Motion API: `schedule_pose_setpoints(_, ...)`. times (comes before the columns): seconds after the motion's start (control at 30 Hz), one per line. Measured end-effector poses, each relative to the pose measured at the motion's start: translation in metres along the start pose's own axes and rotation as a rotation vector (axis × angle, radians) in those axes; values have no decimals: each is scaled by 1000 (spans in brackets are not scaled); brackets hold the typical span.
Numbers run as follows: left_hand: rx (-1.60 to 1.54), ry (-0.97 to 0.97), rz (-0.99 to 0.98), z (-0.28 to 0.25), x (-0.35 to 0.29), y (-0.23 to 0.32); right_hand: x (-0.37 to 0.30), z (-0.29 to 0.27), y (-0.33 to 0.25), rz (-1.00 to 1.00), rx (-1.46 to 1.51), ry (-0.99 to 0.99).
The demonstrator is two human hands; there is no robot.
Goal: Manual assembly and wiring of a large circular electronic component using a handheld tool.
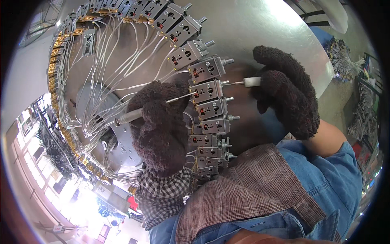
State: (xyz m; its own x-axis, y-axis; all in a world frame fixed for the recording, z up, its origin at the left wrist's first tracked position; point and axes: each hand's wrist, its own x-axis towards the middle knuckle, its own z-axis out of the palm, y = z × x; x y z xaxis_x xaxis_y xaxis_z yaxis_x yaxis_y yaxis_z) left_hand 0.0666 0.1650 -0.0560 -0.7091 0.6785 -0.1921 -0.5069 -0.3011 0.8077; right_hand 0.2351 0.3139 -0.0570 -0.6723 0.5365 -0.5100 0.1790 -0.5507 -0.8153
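Left hand [158, 122]: dark knit glove, fingers curled around a metal-handled screwdriver [129, 116], tip at a switch box's [207, 90] face.
Right hand [286, 95]: gloved likewise, fingers closed on a white-handled driver [252, 81], thin end at that box's outer stub [224, 83].
Switch box: between both hands, within a curved row of similar boxes [185, 32].
White wires [130, 67]: fanning inward from the row.
Desk [260, 24]: shiny metal, curved edge.
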Motion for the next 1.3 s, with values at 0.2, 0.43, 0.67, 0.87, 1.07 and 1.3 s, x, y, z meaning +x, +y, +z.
schedule_pose_setpoints(0.2, -8, 13, -88, -3, 6, -4, 0, 9, 3, 29, 48, -9)
schedule_pose_setpoints(0.43, -100, -153, -220, -3, 11, 6, -3, 14, 3, -54, 71, -27)
schedule_pose_setpoints(0.67, -33, 48, -202, 4, 11, -4, -3, 10, 9, -18, 101, 7)
schedule_pose_setpoints(0.87, -78, 25, -115, -3, 5, 1, -4, 7, 8, -34, 65, -11)
schedule_pose_setpoints(1.07, 84, 128, -45, 0, 3, 1, 2, 6, 10, -41, 39, -76)
schedule_pose_setpoints(1.3, -17, -23, -68, -6, 3, -1, 4, 4, 17, -295, -34, -113)
